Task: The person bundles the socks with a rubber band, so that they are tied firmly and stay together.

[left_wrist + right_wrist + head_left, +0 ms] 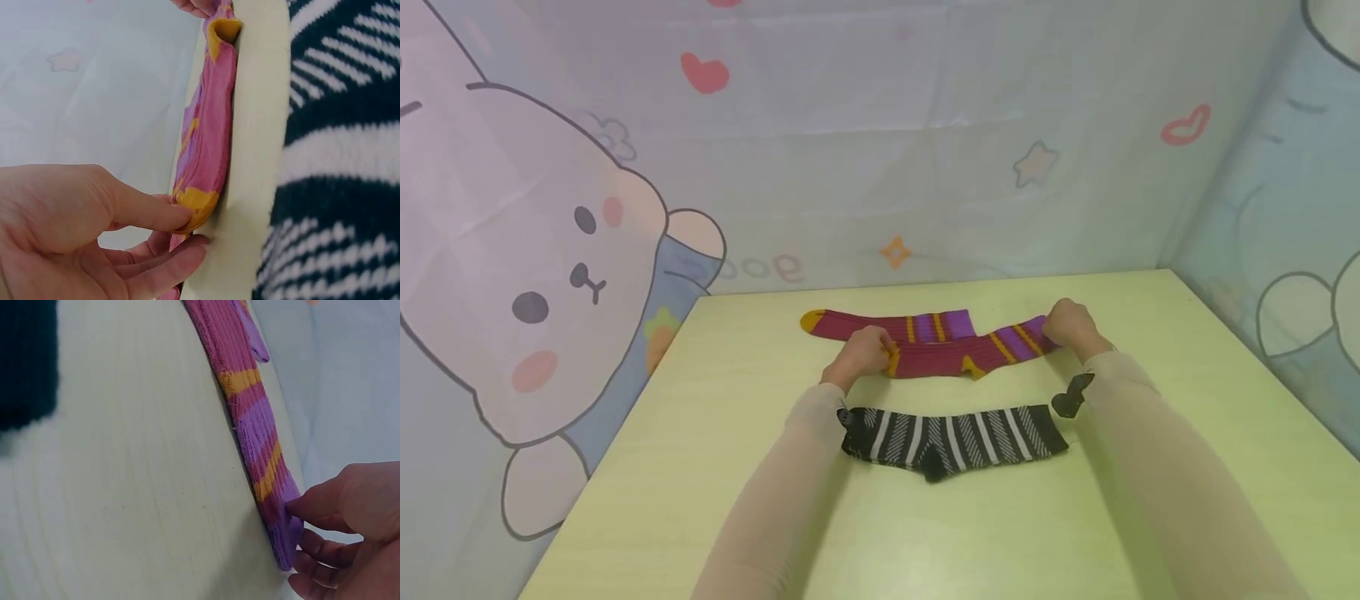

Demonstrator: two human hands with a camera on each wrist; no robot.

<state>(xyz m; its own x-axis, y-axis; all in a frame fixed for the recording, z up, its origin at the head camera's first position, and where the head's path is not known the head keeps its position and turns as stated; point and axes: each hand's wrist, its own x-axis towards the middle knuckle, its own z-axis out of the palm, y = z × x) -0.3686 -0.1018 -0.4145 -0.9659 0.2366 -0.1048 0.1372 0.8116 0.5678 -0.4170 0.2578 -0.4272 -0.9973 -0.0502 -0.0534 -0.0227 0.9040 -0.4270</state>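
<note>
A maroon sock (pixel 928 360) with yellow toe and heel and a purple striped cuff lies across the table. My left hand (pixel 867 353) pinches its yellow toe (pixel 201 206), thumb above and fingers beneath. At the other end, my right hand (pixel 1071 327) holds the purple cuff (pixel 289 534) between thumb and fingers. Just behind lies a matching maroon sock (pixel 865 325), partly overlapped by the front one. Closer to me is a black-and-white patterned sock (pixel 962 440), flat, with its heel toward me; it looms large in the left wrist view.
The pale wooden table (pixel 940 533) ends at a cartoon-printed cloth (pixel 850 192) hanging behind it. Similar printed cloth covers the left and right sides. Dark heart-shaped pieces (pixel 1066 405) sit at both wrists, near the ends of the black-and-white sock.
</note>
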